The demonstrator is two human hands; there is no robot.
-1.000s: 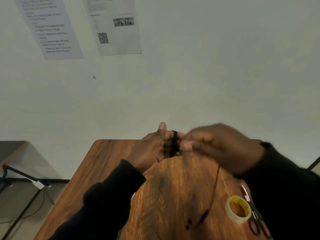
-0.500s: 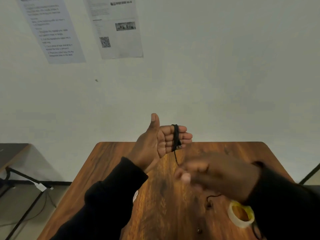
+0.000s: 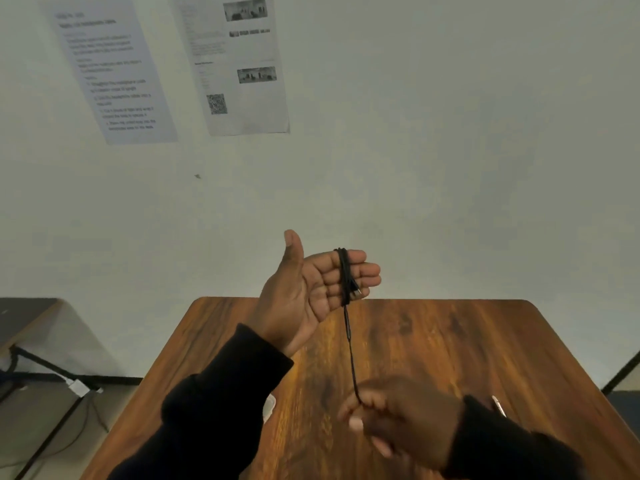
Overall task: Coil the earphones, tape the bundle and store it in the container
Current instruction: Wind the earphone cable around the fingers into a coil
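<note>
The black earphones [image 3: 346, 277] are wound in several loops around the fingers of my left hand [image 3: 308, 289], which is held up above the far table edge, palm facing me and thumb up. A metal plug tip sticks out of the coil. From the coil a straight length of cable runs down to my right hand [image 3: 398, 417], which pinches it low over the table. The tape roll and any container are hidden.
The wooden table [image 3: 450, 341] stands against a white wall with two printed sheets [image 3: 239, 64]. A scissor blade tip [image 3: 498, 405] shows beside my right sleeve. A white object [image 3: 269, 407] peeks from under my left forearm. A dark desk [image 3: 24, 317] stands at left.
My right hand has moved from the coil down and toward me, pulling the free cable taut. My left hand opened flat and rose. The view tilted up, and the tape roll left sight.
</note>
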